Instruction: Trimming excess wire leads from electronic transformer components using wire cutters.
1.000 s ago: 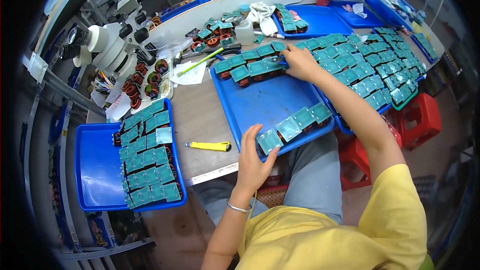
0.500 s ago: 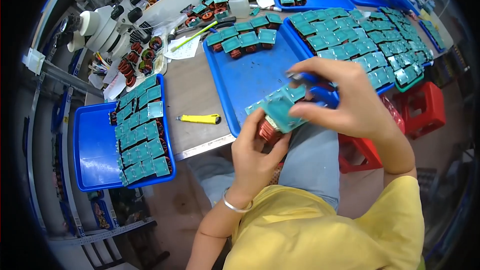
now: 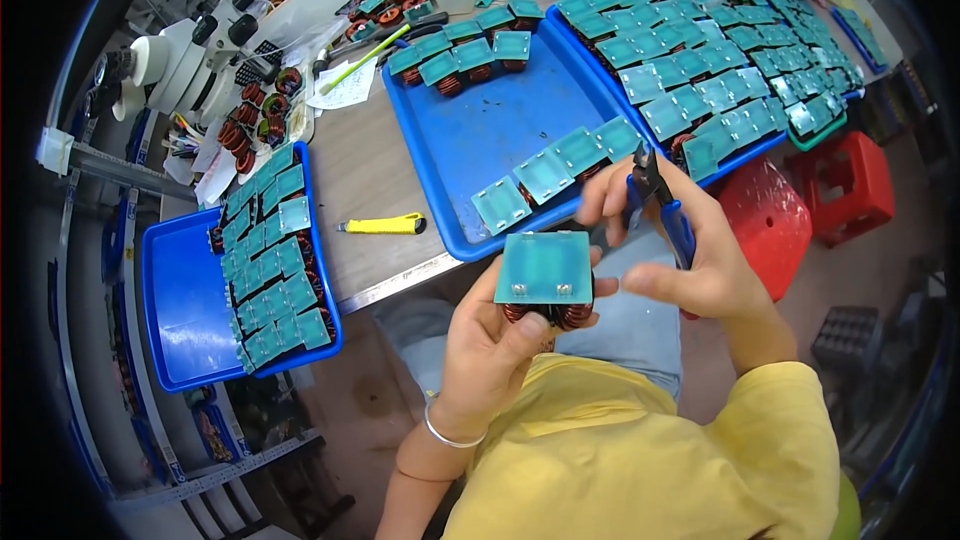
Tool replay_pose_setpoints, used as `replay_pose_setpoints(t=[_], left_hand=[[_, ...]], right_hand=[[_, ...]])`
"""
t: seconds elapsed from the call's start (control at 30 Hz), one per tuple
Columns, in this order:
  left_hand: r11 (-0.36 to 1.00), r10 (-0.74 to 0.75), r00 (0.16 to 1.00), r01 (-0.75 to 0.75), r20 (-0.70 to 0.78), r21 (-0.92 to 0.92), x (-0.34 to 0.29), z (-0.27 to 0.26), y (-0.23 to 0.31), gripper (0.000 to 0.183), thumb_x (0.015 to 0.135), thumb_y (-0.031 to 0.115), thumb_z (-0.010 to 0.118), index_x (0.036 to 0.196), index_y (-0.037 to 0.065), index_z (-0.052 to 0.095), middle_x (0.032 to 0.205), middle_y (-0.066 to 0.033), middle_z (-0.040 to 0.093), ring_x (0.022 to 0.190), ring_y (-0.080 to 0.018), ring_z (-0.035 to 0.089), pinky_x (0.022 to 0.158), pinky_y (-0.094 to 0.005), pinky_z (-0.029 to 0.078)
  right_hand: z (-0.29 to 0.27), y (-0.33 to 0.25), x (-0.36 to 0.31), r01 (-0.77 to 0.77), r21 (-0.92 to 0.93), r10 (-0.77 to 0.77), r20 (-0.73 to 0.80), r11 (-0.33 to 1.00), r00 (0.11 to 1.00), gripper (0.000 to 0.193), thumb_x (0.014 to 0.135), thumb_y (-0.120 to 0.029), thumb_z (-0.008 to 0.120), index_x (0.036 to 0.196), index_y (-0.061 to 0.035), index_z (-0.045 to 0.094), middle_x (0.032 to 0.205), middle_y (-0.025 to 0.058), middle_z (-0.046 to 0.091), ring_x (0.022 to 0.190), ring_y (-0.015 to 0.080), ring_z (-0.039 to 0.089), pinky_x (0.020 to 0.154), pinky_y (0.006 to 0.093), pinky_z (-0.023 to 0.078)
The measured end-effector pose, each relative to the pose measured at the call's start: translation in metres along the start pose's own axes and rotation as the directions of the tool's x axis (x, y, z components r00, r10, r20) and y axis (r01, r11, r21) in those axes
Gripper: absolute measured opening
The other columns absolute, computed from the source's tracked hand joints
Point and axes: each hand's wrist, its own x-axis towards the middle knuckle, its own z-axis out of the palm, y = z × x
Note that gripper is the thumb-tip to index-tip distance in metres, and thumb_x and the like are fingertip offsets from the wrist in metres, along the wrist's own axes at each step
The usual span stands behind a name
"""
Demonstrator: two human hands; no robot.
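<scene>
My left hand [image 3: 468, 360] is closed around a green circuit board [image 3: 545, 265] with reddish copper-wire coils [image 3: 576, 316] beneath it. The board's flat side faces up, with two shiny solder spots along its near edge. To the right, my right hand [image 3: 722, 265] holds blue-handled cutters [image 3: 680, 232], their dark jaws pointing up and away from the board. Its thumb and fingertips are spread apart near the board. Beyond both hands lies a blue tray [image 3: 480, 140], with a row of similar boards [image 3: 543, 176] along its near edge and another group at its far end.
A yellow utility knife [image 3: 383, 225] lies on the table left of the tray. Another blue tray [image 3: 185, 290], partly filled with boards, stands at the left. More board-filled trays extend to the right, above red stools [image 3: 760, 225]. A microscope [image 3: 165, 60] stands at the far left.
The board in my left hand has turned flat and square to me, nearer my body. My right hand has drawn back from it, and the cutters have swung upright. The view has shifted slightly.
</scene>
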Motion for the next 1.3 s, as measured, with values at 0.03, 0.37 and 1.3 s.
replay_pose_setpoints(t=[0.03, 0.37, 1.3], left_hand=[[0.999, -0.044, 0.998, 0.046, 0.044, -0.028, 0.0, -0.002, -0.001, 0.057, 0.085, 0.023, 0.059, 0.127, -0.005, 0.034, 0.125, -0.0202, 0.047, 0.111, -0.0341, 0.051, 0.086, -0.0363, 0.047], [0.964, -0.2, 0.959, 0.229, 0.2, -0.138, -0.006, -0.01, -0.002, 0.062, 0.086, 0.033, 0.056, 0.128, -0.005, 0.032, 0.119, -0.0191, 0.05, 0.102, -0.0363, 0.056, 0.082, -0.0376, 0.05], [1.0, 0.027, 0.989, -0.027, -0.142, 0.0, -0.003, -0.036, 0.014, 0.055, 0.083, 0.021, 0.063, 0.126, 0.001, 0.036, 0.111, -0.0127, 0.054, 0.094, -0.0238, 0.059, 0.078, -0.034, 0.048]], right_hand=[[0.002, 0.0, 0.003, -0.028, 0.136, 0.03, -0.009, 0.99, 1.0, 0.04, 0.069, -0.013, 0.073, 0.1, -0.004, 0.048, 0.1, 0.006, 0.055, 0.074, 0.0072, 0.044, 0.069, 0.0219, 0.04], [0.011, -0.009, 0.008, -0.159, 0.118, 0.153, 0.057, 0.98, 0.986, 0.048, 0.056, -0.022, 0.081, 0.085, -0.0033, 0.047, 0.093, 0.0167, 0.06, 0.074, 0.0141, 0.053, 0.068, 0.0249, 0.041], [0.03, 0.023, 0.009, 0.023, 0.302, 0.028, -0.162, 0.953, 0.986, 0.035, 0.072, -0.011, 0.071, 0.095, -0.0034, 0.045, 0.091, 0.0103, 0.058, 0.076, 0.0118, 0.053, 0.072, 0.0259, 0.045]])
